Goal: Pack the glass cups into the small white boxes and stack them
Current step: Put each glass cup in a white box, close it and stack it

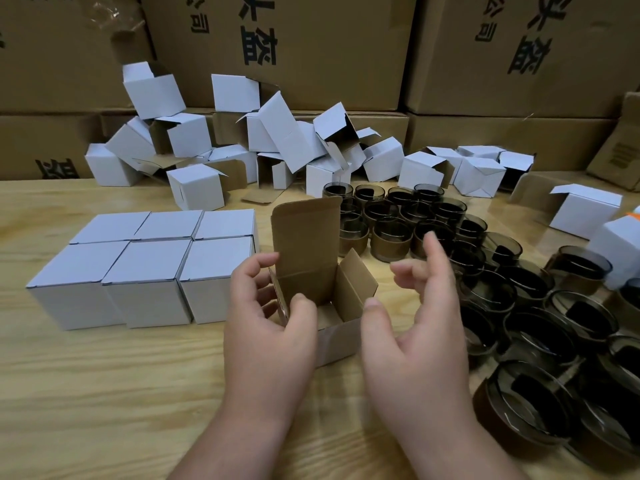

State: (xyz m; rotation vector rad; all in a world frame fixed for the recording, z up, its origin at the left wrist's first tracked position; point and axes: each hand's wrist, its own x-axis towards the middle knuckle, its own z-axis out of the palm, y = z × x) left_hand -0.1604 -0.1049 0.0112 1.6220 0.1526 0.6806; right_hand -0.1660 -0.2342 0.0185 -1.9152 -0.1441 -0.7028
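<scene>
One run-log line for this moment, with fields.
step: box opened | left hand: holds open box | right hand: open, empty | box: no cup inside | glass cups: right | closed boxes: left

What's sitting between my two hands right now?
In the head view, the open box, flaps up and empty, sits between the left hand and right hand.

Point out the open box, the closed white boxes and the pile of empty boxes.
open box (306,237), head view, inside of the raised lid flap
closed white boxes (156,261), head view, top of the front middle box
pile of empty boxes (294,143), head view, side of a tilted box
</scene>
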